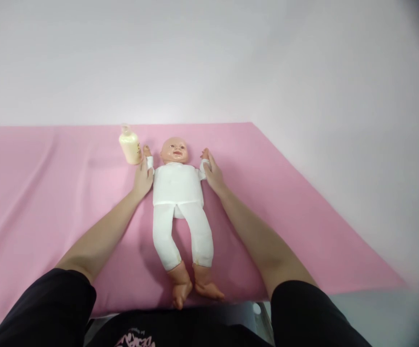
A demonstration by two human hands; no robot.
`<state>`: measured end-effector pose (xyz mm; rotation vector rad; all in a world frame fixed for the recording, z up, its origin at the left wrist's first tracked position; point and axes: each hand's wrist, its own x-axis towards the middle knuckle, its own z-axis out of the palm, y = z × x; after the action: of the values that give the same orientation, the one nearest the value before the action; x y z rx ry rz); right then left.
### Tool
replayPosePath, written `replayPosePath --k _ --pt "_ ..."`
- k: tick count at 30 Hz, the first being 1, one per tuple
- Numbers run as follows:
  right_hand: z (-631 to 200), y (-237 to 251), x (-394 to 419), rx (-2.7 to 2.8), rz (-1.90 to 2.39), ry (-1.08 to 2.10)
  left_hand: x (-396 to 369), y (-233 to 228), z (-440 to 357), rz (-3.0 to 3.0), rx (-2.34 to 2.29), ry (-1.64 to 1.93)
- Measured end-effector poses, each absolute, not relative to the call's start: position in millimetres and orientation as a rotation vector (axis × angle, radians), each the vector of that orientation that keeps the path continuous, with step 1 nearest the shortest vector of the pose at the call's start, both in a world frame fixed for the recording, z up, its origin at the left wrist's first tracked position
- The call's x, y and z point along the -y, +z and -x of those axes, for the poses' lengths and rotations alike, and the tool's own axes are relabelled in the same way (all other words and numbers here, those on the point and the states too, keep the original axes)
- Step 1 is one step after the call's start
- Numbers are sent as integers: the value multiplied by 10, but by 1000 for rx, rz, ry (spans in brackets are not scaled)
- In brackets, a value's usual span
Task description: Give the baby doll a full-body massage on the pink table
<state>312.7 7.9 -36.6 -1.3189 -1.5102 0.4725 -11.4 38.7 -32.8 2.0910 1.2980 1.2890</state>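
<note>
Pink lettering (135, 341) on the black shirt (195, 332) and dark marks (139, 147) on the bottle (129, 146) are illegible.

The doll (178, 185) has fingers (205, 153) too small to tell apart, and the bottle (128, 147) unreadable print (139, 150); the left edge crops the pink cloth (21, 202).

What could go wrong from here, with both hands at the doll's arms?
The bottle stands close beside the left hand, so an outward swing of that hand might knock it over. The doll's feet lie near the table's near edge, so sliding the doll toward the person could leave them hanging over. The pink cloth is creased at left and might bunch if dragged.
</note>
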Motion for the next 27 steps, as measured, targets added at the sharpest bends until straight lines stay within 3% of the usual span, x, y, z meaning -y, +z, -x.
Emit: replayPosePath --k 15,27 --pt "-3130 -384 -124 1418 1350 670 -272 -123 97 -2088 -1670 949" --pt "-3006 -316 21 1523 997 265 -294 -231 113 -1988 -1197 1636"
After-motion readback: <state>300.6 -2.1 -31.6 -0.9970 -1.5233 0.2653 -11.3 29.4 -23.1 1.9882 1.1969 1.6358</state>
